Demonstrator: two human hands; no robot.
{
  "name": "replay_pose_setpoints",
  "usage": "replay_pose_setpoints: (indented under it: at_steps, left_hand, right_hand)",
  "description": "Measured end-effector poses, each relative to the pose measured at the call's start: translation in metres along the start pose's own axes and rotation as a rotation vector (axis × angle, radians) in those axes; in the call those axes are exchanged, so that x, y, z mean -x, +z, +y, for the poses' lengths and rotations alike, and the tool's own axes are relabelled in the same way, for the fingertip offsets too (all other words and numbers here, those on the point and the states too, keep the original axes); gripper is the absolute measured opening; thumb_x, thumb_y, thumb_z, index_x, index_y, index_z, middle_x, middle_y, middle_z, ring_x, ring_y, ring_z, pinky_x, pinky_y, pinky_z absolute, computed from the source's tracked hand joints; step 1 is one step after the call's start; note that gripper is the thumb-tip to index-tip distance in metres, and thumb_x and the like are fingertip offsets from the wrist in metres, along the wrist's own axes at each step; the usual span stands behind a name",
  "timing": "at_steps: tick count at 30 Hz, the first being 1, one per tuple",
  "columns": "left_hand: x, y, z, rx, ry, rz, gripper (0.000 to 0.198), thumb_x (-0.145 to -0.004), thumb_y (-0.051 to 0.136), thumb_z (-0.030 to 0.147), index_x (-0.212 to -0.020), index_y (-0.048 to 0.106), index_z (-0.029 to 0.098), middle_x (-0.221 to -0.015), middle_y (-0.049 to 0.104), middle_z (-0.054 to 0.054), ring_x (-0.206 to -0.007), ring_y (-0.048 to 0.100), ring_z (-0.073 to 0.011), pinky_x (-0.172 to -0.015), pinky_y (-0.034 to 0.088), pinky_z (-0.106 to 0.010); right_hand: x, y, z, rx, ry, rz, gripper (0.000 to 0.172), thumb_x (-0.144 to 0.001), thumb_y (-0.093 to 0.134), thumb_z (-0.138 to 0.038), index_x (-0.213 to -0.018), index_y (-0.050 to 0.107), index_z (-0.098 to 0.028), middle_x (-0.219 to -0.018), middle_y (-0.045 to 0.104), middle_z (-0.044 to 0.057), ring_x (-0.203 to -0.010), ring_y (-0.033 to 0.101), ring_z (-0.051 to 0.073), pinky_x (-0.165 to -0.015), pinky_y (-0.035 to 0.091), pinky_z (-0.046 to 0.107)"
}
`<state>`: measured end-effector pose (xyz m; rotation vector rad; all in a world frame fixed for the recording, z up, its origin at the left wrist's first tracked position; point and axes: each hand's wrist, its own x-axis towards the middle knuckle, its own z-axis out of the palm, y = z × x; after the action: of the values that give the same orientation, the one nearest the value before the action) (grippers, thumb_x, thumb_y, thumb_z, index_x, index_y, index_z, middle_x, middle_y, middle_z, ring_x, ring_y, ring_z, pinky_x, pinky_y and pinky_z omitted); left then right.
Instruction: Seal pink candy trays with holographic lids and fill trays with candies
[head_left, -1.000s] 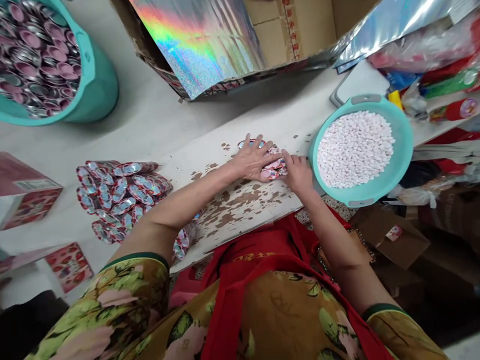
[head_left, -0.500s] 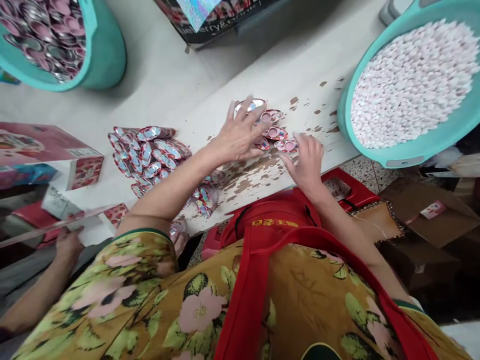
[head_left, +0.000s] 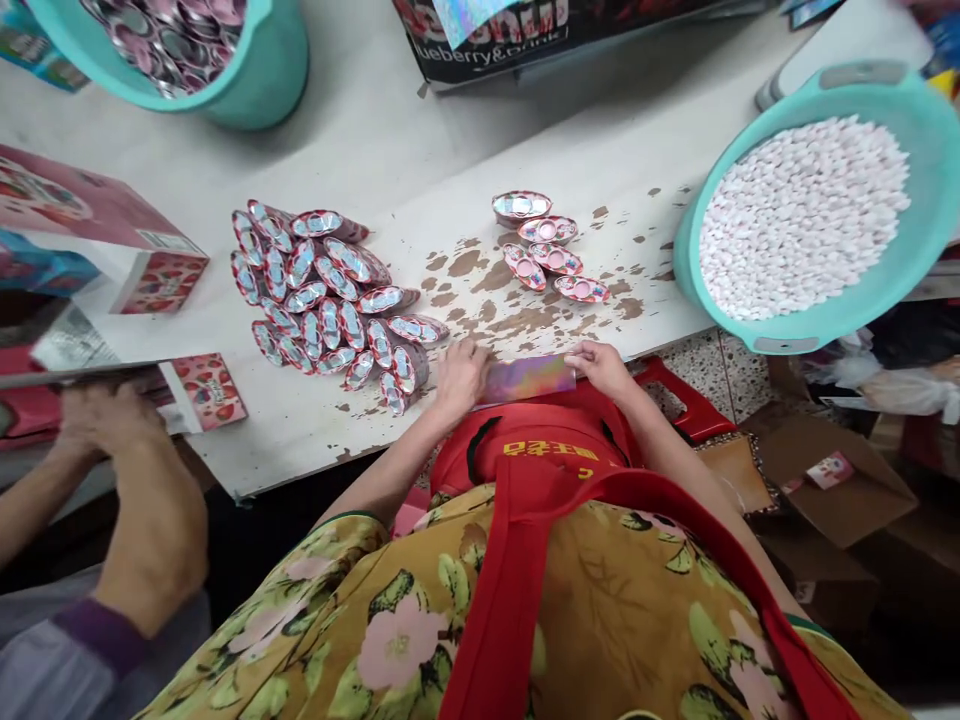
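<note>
Near the table's front edge, my left hand [head_left: 463, 374] and my right hand [head_left: 602, 370] grip opposite ends of a flat, shiny, purple-rainbow foil piece [head_left: 531, 380]. The fingers of both hands are closed on it; its far side is hidden from me. Beyond them stands a small group of red-and-silver foil pouches [head_left: 555, 258], seen from above; several show a pink round piece in the top. To the left, a larger cluster of similar pouches [head_left: 326, 290] is packed tightly together with silvery tops.
A turquoise tub [head_left: 690, 240] of small white pieces stands right; another turquoise tub [head_left: 270, 70] holds pink and silver round pieces. A black printed box [head_left: 487, 60] sits at the back. Pink cartons [head_left: 161, 280] and a co-worker's hands [head_left: 112, 420] are at left.
Both my hands have drawn back from the small pouch group to the table's front edge and now hold the foil piece. The view has shifted; the co-worker's arms reach farther in.
</note>
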<state>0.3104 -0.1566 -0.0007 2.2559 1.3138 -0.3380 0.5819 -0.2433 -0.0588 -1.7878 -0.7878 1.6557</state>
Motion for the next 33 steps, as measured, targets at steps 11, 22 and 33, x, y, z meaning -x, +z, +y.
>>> replay_pose_setpoints:
  at_steps: [11, 22, 33]
  left_hand:
    - [-0.036, 0.047, 0.088, 0.184, 0.162, -0.010, 0.031, -0.104, 0.042, 0.026, -0.110, 0.070, 0.017, -0.106, 0.065, -0.012, -0.101, 0.058, -0.0260, -0.089, 0.047, -0.037]
    - [-0.015, 0.023, 0.074, 0.549, 0.427, -0.139, 0.017, -0.097, 0.053, 0.025, -0.088, 0.067, 0.021, -0.101, 0.073, -0.009, -0.096, 0.067, -0.0216, -0.094, 0.053, -0.038]
    - [-0.063, -0.043, 0.104, 1.629, -0.278, 0.152, 0.041, -0.069, 0.091, 0.034, -0.080, 0.055, 0.018, -0.068, 0.063, 0.006, -0.061, 0.064, -0.0087, -0.065, 0.058, -0.023]
  right_hand:
    - [-0.002, 0.007, 0.011, 0.054, -0.020, 0.063, 0.024, -0.081, 0.064, -0.043, -0.075, 0.068, -0.020, -0.070, 0.070, 0.001, -0.067, 0.063, 0.017, -0.067, 0.055, 0.030]
    - [-0.024, 0.018, 0.012, 0.205, -0.006, 0.183, 0.014, -0.082, 0.061, -0.029, -0.075, 0.070, -0.021, -0.074, 0.072, 0.001, -0.070, 0.064, 0.018, -0.070, 0.053, 0.030]
    - [0.014, -0.001, -0.049, -0.196, -0.113, 0.235, 0.073, -0.096, 0.031, -0.075, -0.110, 0.073, -0.017, -0.104, 0.077, 0.013, -0.083, 0.072, 0.022, -0.071, 0.056, 0.033]
